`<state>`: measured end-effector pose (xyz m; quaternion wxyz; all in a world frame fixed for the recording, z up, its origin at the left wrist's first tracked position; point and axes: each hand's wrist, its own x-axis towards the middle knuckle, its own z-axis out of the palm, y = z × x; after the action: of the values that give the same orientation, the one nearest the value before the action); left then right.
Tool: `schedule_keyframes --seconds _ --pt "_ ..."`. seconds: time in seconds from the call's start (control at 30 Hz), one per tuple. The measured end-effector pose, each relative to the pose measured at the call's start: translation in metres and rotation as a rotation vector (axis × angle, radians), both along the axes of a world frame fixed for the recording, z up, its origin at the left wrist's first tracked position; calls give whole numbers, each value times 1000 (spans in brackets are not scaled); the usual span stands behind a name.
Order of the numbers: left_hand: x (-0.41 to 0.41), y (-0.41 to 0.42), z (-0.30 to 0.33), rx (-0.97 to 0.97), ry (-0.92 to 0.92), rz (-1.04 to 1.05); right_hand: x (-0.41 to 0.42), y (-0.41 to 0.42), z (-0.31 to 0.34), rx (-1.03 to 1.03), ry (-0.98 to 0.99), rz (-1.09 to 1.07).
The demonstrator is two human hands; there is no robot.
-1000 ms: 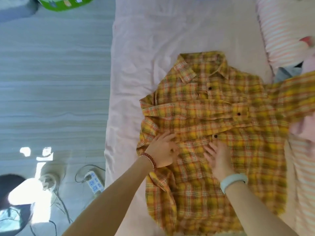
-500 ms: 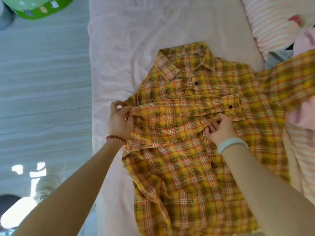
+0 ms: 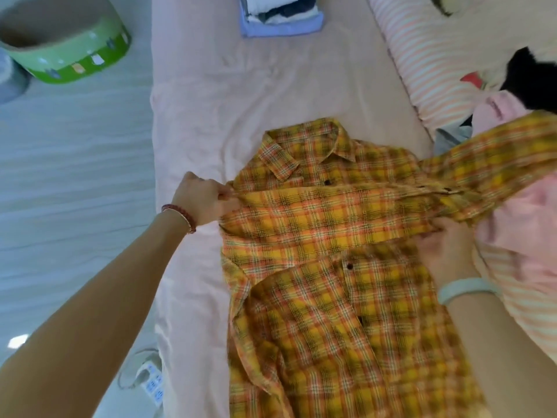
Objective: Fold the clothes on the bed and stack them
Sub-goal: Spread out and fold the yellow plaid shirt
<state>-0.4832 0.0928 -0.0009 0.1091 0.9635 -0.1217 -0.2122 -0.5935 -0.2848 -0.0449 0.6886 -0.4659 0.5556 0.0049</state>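
A yellow and orange plaid shirt lies face up on the pink bed sheet, collar toward the far end. One sleeve is folded across the chest. My left hand pinches the shirt's left shoulder fold at the edge. My right hand presses on the folded sleeve's right end, fingers partly under the cloth. The other sleeve stretches off to the right over a heap of clothes. A folded stack of clothes sits at the far end of the bed.
A striped pink pillow and a heap of pink and black garments lie along the right. Left of the bed on the floor stand a green round box and a white power strip.
Both hands moved up from the shirt's waist to the folded sleeve. They have drawn it out sideways, my left hand to the shoulder edge, my right hand further right.
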Motion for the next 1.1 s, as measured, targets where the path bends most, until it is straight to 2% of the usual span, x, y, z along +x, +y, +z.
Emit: schedule_keyframes --seconds 0.1,0.17,0.2,0.27,0.33,0.4,0.43,0.5,0.57,0.6,0.63,0.67,0.73,0.8,0.9,0.97,1.03,1.1 --pt "15 -11 -1 114 -3 -73 -16 -2 12 -88 53 62" --pt "16 -19 -10 121 8 -6 -31 16 18 -33 -37 -53" --pt "13 -22 -15 100 -11 60 -36 17 9 67 -49 -140" --pt "2 -28 -28 47 -131 216 -48 17 -4 111 -1 -142" --pt "-19 -37 -37 -20 -346 277 -56 20 -9 75 13 -146" --pt "-52 -50 -49 -72 -495 115 -60 27 -8 -100 75 -157" --pt "-74 -57 -57 -67 -492 2 -62 29 -11 -279 115 -117" --pt "-115 -66 -75 8 -335 -127 -68 33 -12 -801 243 205" --pt "-146 -61 -93 99 -172 -109 -76 31 -17 -1270 270 728" --pt "-158 -56 -99 120 -122 -68 -78 28 -18 -1424 226 963" --pt "-169 -51 -101 112 -81 8 -79 23 -22 -1481 192 1161" --pt "-181 -45 -101 95 -50 117 -77 21 -21 -1479 215 1324" --pt "-208 -36 -93 66 28 328 -75 19 -29 -1401 388 1561" --pt "-242 -36 -83 -7 112 497 -76 29 -32 -1317 487 1640" --pt "-285 -46 -74 -83 124 670 -96 69 -28 -1167 178 1422" --pt "-300 -61 -68 -60 81 785 -122 95 -25 -1060 57 1243" --pt "-314 -79 -58 -11 19 904 -157 110 -24 -958 77 1151" --pt "-325 -93 -53 -19 105 1025 -188 113 -25 -828 182 1140"
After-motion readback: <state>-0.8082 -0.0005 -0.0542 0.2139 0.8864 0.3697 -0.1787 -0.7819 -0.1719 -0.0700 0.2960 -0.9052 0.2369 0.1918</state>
